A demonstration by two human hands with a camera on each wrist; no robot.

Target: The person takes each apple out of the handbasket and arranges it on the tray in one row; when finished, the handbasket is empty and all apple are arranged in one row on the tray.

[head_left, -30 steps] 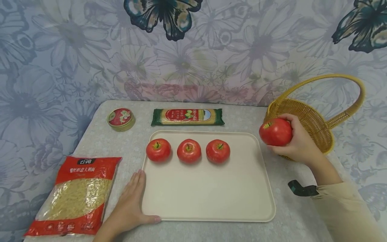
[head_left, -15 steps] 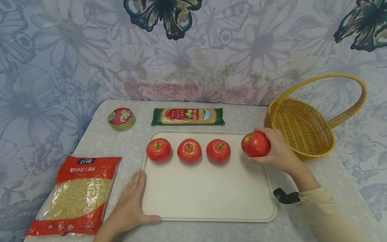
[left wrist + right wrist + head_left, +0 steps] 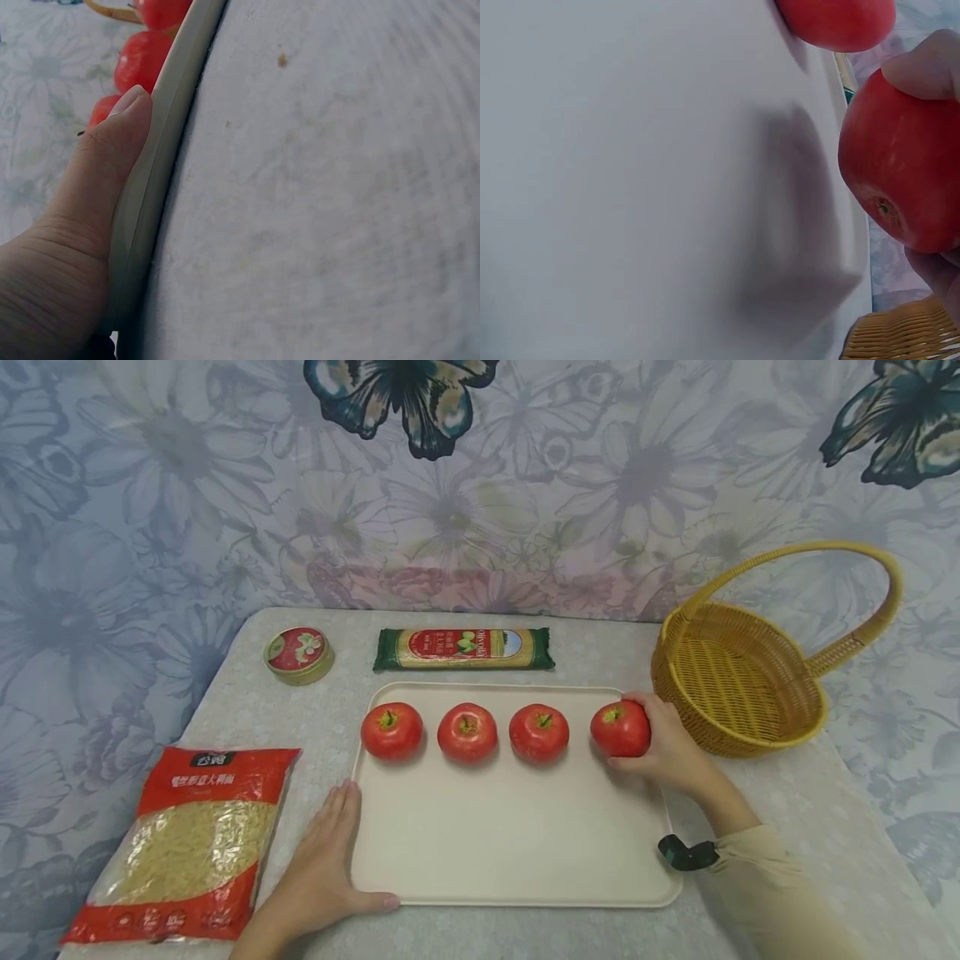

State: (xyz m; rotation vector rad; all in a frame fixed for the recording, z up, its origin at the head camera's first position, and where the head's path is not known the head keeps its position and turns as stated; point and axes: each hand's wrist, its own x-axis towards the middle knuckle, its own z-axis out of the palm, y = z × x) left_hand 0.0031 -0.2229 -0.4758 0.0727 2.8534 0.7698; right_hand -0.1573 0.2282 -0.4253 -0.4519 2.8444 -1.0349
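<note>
My right hand (image 3: 663,747) grips a red apple (image 3: 619,728) between thumb and fingers, over the back right corner of the cream tray (image 3: 517,843). In the right wrist view that apple (image 3: 904,165) shows its underside, with its shadow falling on the tray; it looks slightly raised. Three more red apples, a left one (image 3: 392,731), a middle one (image 3: 467,732) and a right one (image 3: 539,732), sit in a row along the tray's back. My left hand (image 3: 318,860) rests at the tray's front left corner, fingers straight along the side, thumb (image 3: 112,154) on the front rim.
A yellow wicker basket (image 3: 738,681) with a tall handle stands right of the tray, close to my right hand. Behind the tray lie a green-ended pasta packet (image 3: 463,649) and a round tin (image 3: 298,656). A red bag of pasta (image 3: 187,843) lies at the left.
From beside the basket, my right hand has carried its apple left and down to the back right of the tray. My left hand and the other apples stay put.
</note>
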